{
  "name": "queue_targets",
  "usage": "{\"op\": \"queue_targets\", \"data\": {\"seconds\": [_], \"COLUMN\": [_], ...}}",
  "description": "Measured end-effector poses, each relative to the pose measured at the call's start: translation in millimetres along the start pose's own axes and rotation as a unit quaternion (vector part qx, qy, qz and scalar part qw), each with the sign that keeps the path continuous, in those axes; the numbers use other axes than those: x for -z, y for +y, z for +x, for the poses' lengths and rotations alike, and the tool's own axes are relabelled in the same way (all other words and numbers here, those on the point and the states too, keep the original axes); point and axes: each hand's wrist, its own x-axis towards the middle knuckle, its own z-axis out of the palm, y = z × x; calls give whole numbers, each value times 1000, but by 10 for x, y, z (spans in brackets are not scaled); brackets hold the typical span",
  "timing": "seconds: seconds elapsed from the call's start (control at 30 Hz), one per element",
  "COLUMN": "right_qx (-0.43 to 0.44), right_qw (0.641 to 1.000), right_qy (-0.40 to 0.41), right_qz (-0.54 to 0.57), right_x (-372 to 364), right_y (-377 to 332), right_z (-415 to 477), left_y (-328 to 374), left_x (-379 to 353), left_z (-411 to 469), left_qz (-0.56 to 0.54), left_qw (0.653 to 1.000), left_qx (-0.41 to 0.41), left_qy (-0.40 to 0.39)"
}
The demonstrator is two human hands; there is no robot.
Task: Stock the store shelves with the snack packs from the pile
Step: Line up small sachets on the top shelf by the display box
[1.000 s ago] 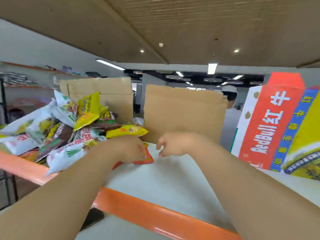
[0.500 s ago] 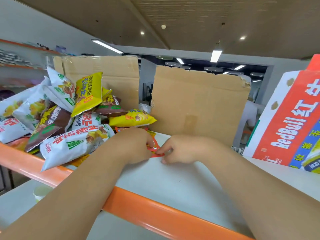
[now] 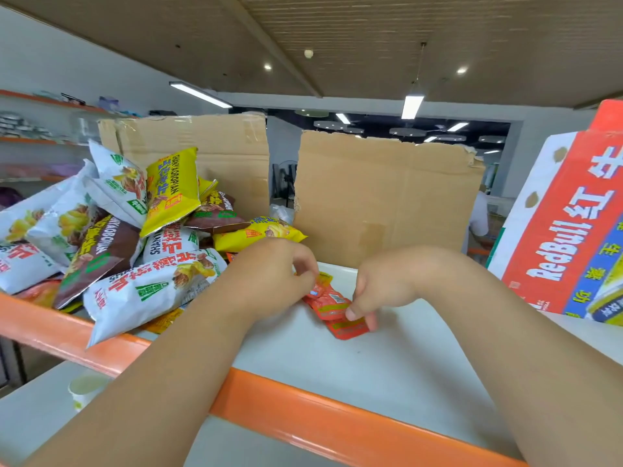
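Note:
A pile of snack packs, white, yellow and brown, lies heaped on the left of the white shelf with its orange front rail. Small red snack packs lie flat on the shelf just right of the pile. My left hand pinches the upper end of these red packs. My right hand pinches the lower one near its front corner. Both forearms reach in over the rail.
Two brown cardboard sheets stand upright behind the pile and the hands. A red and white RedBull carton leans at the right. A paper cup sits on the lower shelf at the left. Store shelves show far left.
My hands have come down onto the red packs and spread apart. The right hand has drawn one red pack out to the right, toward me. The camera has tilted closer.

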Motion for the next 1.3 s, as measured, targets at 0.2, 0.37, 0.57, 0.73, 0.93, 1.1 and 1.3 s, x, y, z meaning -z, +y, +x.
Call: {"op": "queue_targets", "data": {"seconds": [0.2,0.37,0.57,0.73,0.93,1.1,1.3], "right_qx": [6,23,18,17,32,20,-24], "right_qw": [994,989,991,968,879,830,899], "right_qy": [94,106,102,153,351,370,247], "right_qz": [59,98,86,198,322,417,360], "right_x": [-58,-158,-176,-102,3,22,-94], "right_y": [22,-135,-88,91,332,456,514], "right_z": [-7,60,102,73,136,91,119], "left_y": [-53,-6,-19,38,100,35,3], "left_x": [-33,-19,-27,9,102,70,-50], "left_z": [-30,-37,-32,-18,-47,-15,0], "left_qz": [79,91,69,28,-44,-101,46], "left_qw": [977,985,994,999,972,971,998], "left_qx": [16,5,-5,-9,-21,17,27], "left_qy": [-198,-143,-87,45,229,218,19]}}
